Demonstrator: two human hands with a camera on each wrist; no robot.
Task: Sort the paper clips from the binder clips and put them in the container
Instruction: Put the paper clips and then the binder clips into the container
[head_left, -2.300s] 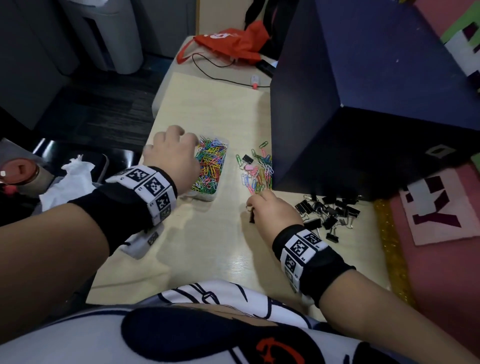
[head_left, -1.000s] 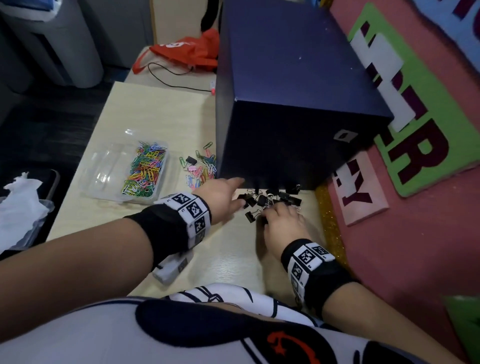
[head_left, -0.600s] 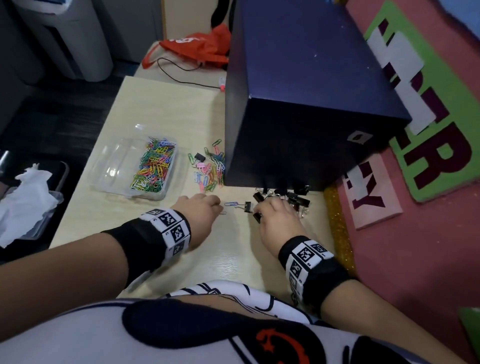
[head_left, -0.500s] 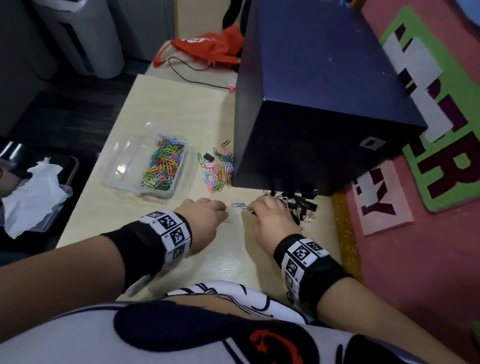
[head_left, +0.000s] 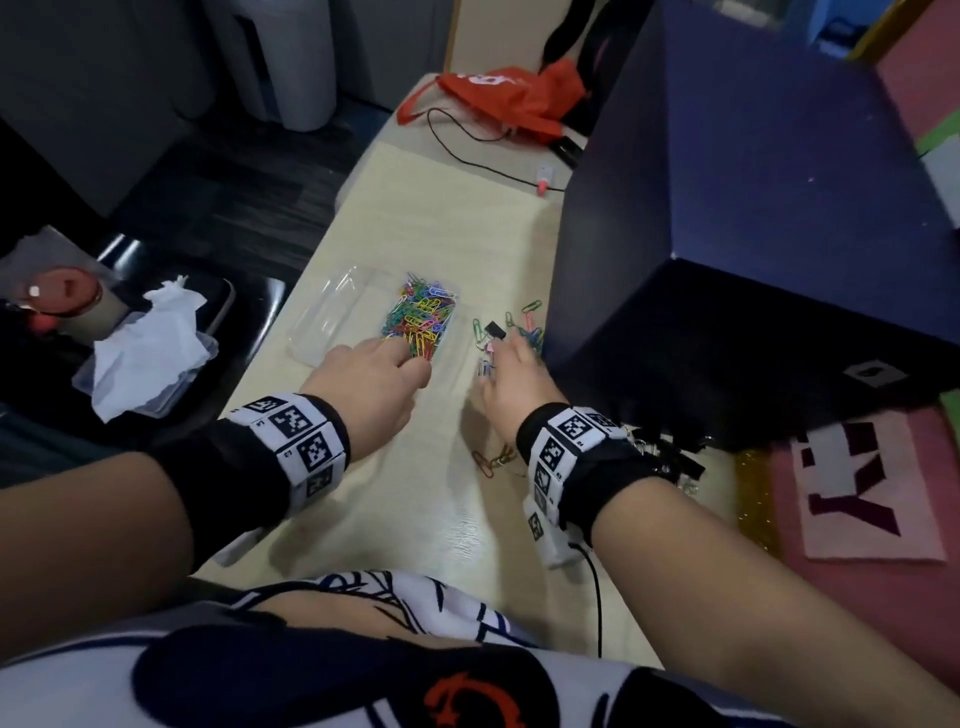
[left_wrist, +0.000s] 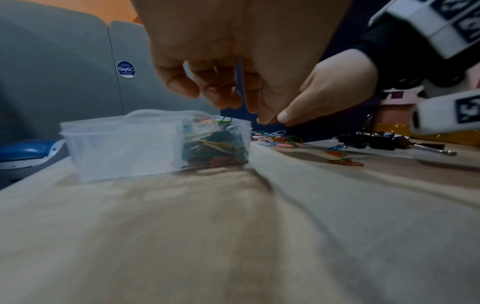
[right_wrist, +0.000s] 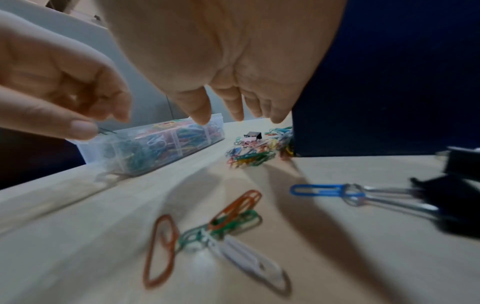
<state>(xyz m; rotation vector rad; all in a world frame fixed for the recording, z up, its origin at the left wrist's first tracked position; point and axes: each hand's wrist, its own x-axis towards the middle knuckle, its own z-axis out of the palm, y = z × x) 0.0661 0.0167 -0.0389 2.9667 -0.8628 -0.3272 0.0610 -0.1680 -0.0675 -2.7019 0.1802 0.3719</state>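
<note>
A clear plastic container (head_left: 332, 317) holds several coloured paper clips (head_left: 421, 317) in its right compartment. My left hand (head_left: 418, 366) hovers over its near edge and pinches a thin paper clip (right_wrist: 103, 130) between thumb and fingers (left_wrist: 179, 86). My right hand (head_left: 496, 364) reaches with straight fingers (right_wrist: 201, 115) over the loose paper clip pile (head_left: 519, 332) and holds nothing. A black binder clip (head_left: 494, 328) lies in that pile. More binder clips (head_left: 675, 465) sit by my right wrist. Under my right wrist lie orange, green and white clips (right_wrist: 223, 224) and a blue clip (right_wrist: 319, 190).
A big dark blue box (head_left: 727, 234) stands on the right of the table (head_left: 431, 519), close behind the loose pile. A red bag (head_left: 498, 98) and a cable lie at the far end. A tub with tissue (head_left: 145, 353) sits off the left edge.
Both hands left the binder clip heap and moved forward and left. My left hand went over the container with a clip. My right hand reached over the loose pile.
</note>
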